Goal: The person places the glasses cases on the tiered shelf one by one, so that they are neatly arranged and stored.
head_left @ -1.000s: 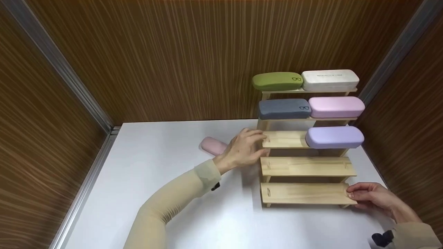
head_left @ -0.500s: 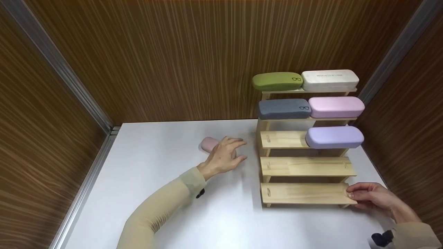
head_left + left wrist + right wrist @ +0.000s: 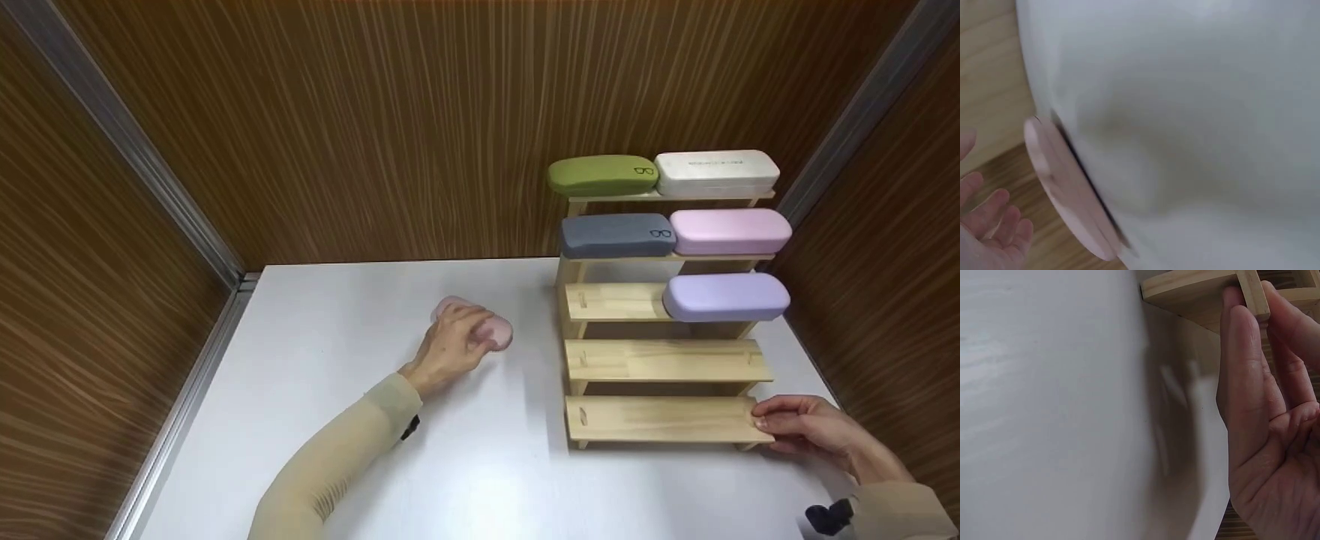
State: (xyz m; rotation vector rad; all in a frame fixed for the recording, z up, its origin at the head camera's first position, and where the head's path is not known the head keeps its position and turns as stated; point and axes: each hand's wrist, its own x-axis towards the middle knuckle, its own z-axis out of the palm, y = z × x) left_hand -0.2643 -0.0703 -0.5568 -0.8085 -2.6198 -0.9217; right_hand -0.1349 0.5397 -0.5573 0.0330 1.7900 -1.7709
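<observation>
A pink glasses case (image 3: 498,331) lies slanted on the white table, left of a wooden stepped rack (image 3: 667,420). My left hand (image 3: 448,349) hovers over this case and covers its middle in the head view. In the left wrist view the fingers (image 3: 995,211) are loosely bent and stand apart from the case (image 3: 1072,194). At the right end of the rack's lowest step, my right hand (image 3: 814,431) pinches the board. The right wrist view shows thumb and fingers on either side of the wooden edge (image 3: 1253,298).
On the rack sit a green case (image 3: 604,175), a white case (image 3: 718,172), a grey-blue case (image 3: 616,235), another pink case (image 3: 731,231) and a lilac case (image 3: 726,297). Brown wood-grain walls (image 3: 390,135) enclose the table (image 3: 337,390).
My left hand has moved left, away from the rack's third step, to the pink case on the table. The right hand has stayed on the lowest step.
</observation>
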